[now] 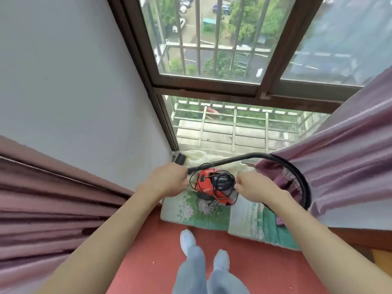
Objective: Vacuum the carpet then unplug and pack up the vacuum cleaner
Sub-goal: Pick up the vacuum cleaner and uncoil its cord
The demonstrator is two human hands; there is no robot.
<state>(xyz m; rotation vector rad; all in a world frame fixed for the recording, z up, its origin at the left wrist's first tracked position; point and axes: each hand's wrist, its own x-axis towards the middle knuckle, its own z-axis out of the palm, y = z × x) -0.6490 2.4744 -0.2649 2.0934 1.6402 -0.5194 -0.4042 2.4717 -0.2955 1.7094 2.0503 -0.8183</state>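
Mid-frame, the left hand (167,181) grips the black wand (222,162) by its end. The right hand (255,187) curls against the red vacuum cleaner (206,185); I cannot tell what it holds.

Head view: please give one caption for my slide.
Left hand grips the black wand; right hand touches the red vacuum cleaner beside the window.

No text, label or number can be read on anything here.
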